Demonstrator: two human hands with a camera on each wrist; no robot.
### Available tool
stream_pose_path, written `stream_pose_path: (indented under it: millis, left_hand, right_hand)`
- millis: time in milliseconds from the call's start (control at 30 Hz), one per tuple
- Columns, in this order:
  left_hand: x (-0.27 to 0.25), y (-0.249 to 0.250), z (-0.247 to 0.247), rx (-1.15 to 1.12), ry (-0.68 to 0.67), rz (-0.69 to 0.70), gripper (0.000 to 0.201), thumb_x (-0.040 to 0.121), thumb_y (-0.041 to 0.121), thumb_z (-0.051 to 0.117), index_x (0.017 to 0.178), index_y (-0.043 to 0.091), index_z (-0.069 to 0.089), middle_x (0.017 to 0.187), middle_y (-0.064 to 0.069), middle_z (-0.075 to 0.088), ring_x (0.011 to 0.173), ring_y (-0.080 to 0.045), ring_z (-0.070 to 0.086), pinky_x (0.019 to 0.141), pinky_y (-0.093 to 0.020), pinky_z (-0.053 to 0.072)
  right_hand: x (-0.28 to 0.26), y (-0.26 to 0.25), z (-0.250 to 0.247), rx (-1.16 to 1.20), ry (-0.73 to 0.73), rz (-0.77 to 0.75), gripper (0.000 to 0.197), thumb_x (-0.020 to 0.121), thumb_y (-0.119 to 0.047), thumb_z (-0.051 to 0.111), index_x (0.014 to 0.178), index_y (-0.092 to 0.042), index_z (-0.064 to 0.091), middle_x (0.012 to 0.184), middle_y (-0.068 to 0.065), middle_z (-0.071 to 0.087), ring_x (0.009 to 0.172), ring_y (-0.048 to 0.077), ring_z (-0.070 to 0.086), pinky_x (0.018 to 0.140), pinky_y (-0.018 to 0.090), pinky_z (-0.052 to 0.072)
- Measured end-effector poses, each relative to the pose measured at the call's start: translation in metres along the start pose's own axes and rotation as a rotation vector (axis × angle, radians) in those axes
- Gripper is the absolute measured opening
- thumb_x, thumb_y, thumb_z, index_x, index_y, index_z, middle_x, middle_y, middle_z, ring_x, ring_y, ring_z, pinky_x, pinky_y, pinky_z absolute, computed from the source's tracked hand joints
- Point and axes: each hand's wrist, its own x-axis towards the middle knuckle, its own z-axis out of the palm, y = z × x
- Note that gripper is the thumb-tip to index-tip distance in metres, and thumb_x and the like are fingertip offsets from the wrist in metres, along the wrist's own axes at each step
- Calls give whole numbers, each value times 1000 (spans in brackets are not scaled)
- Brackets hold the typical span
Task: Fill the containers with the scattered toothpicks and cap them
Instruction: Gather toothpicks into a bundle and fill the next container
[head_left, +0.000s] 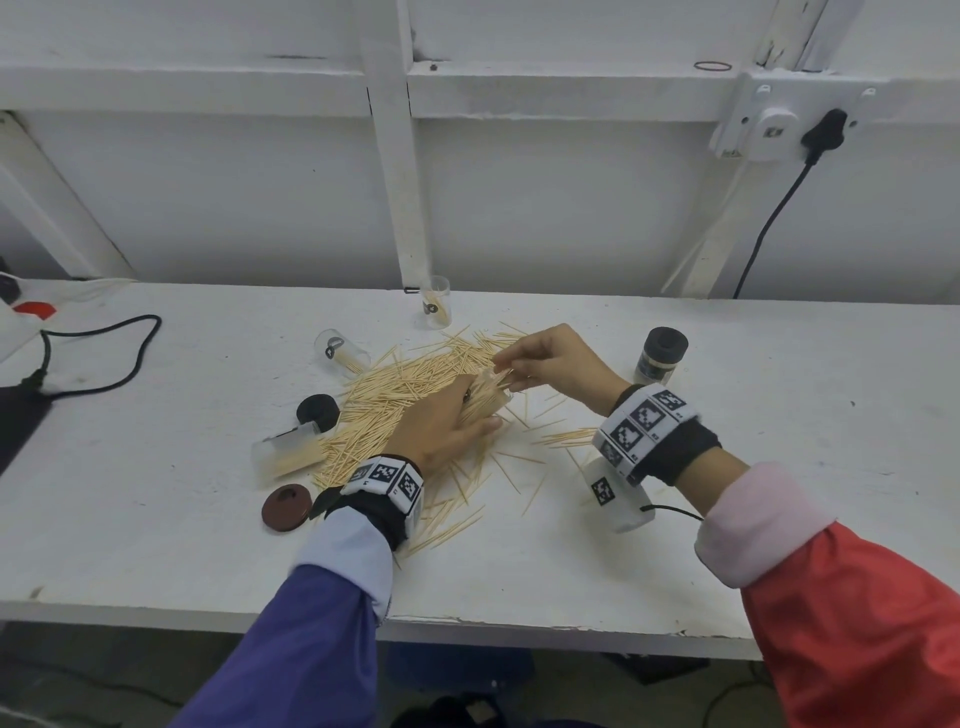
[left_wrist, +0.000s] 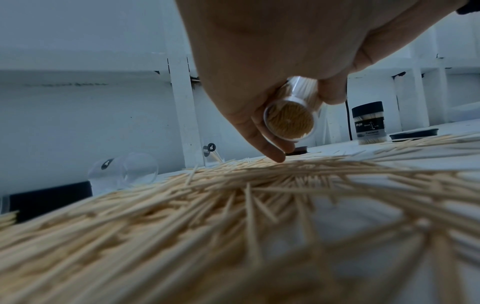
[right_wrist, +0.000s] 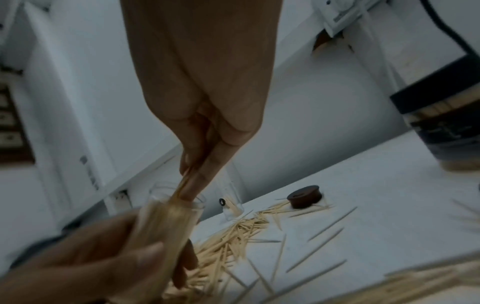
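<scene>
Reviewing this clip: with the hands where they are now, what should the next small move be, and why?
Probably push the pinched toothpicks the rest of the way down and let go. The right hand has their lower ends already inside the open mouth of the clear container, which the left hand grips tilted above the pile. It looks nearly full, and many toothpicks remain on the table.

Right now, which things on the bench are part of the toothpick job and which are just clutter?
Job:
- scattered toothpicks
- clear container held in left hand
- right hand feeding toothpicks in
- open containers
- loose caps
- capped container

Clutter:
- black cable
- wall plug
</scene>
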Motion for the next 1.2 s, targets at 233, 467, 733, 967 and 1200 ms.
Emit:
stream_pose_path:
  millis: [233, 467, 733, 967, 1200]
  left_hand:
    - [0, 1, 1, -2, -12, 36, 52, 90, 54, 58, 130, 25, 44, 97, 12, 60, 82, -10, 58, 62, -23, 37]
    - [0, 2, 2, 2, -16, 25, 50, 89, 56, 58, 127, 26, 44, 96, 14, 59, 80, -5, 56, 63, -24, 39]
    - [0, 4, 0, 73, 91, -61, 58, 90, 58, 54, 132, 21, 41, 96, 8, 61, 82, -16, 59, 69, -32, 44]
    - [0, 3, 0, 63, 143, -100, 61, 90, 65, 50, 127, 18, 42, 95, 5, 61, 83, -22, 62, 67, -34, 44]
    - [0, 6, 1, 86, 117, -95, 63, 91, 61, 51, 132, 15, 40, 94, 6, 56, 85, -22, 60, 66, -33, 40]
  right_hand:
    - [-4, 3, 12, -204, 138, -131, 17, 80, 6, 70, 93, -3, 72, 82, 11, 72, 69, 20, 71, 65, 23, 58]
    - [-4, 4, 16, -55, 169, -129, 9, 83, 0, 69, 91, -4, 72, 78, 13, 72, 64, 17, 70, 55, 25, 53]
    - [-13, 16, 21, -131, 262, -139, 34, 100, -26, 49, 131, -16, 58, 124, -2, 64, 107, 7, 61, 94, 30, 50]
    - [-24, 22, 37, -38, -78, -103, 47, 100, -30, 49, 146, -21, 41, 152, -8, 36, 139, 0, 29, 114, 20, 22]
    - [-25, 26, 28, -107, 3, -157, 36, 95, -23, 58, 131, -23, 59, 145, -10, 47, 133, -3, 37, 106, 12, 25]
